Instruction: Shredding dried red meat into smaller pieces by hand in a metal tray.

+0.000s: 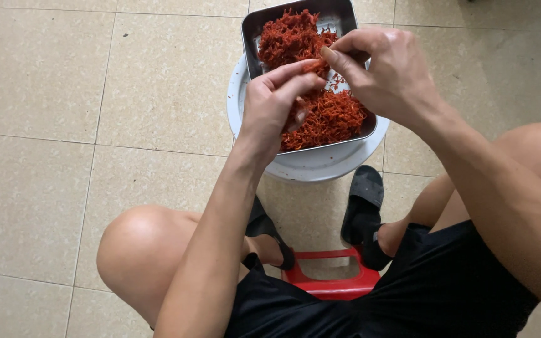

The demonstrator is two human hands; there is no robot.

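Note:
A rectangular metal tray [345,14] filled with a heap of red shredded strands [330,116] rests on a round white base [320,166] on the floor. Both hands hover over the tray's middle. My left hand [273,103] pinches a small clump of the red strands between thumb and fingers. My right hand [386,72] comes in from the right, and its thumb and forefinger pinch the same clump, the fingertips of both hands touching. Part of the heap is hidden under the hands.
I sit on a low red stool [330,281] with knees spread, wearing black shorts and black sandals [361,203]. Beige floor tiles [95,94] surround the tray on all sides.

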